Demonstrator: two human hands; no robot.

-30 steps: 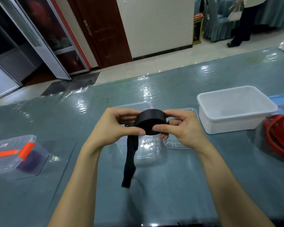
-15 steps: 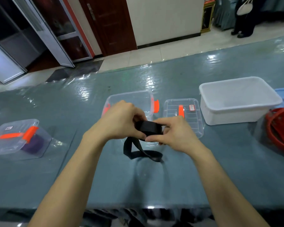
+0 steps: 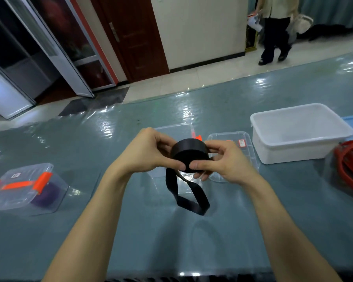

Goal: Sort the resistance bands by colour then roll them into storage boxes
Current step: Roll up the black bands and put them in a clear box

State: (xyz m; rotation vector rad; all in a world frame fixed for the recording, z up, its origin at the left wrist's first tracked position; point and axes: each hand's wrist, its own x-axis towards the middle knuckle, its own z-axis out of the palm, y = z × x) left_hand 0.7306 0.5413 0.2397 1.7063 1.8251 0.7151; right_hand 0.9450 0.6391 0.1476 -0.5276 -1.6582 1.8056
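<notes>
In the middle of the frame, just above the counter (image 3: 120,241), a black resistance band (image 3: 189,157) is being held as a nearly finished roll between the left hand (image 3: 147,153) and the right hand (image 3: 224,163). The roll is being pinched from both sides. The two thumbs are being pressed side by side on its near wall, and the other fingers (image 3: 214,146) are being curled over its far edge. Under the roll a loose tail (image 3: 189,197) is being left to hang in a loop. Whether its lowest fold is touching the counter cannot be told.

Behind the hands an open clear box (image 3: 177,129) is being partly hidden, and its lid (image 3: 247,153) is lying just beside it on the right. Further right a white tub (image 3: 298,137) is standing, and red bands (image 3: 351,167) are lying at the right edge. Near the left edge a purple band (image 3: 47,194) is being kept in a closed box (image 3: 22,180).

The black band is being judged as light, soft and flat, with some spring in it. The roll will probably loosen when the pressure is taken away. The best hold is judged to be on the outer wrap, at the place where the tail is leaving the roll. The surface looks smooth, so the layers may slide out sideways, and the flat faces should be supported too.
</notes>
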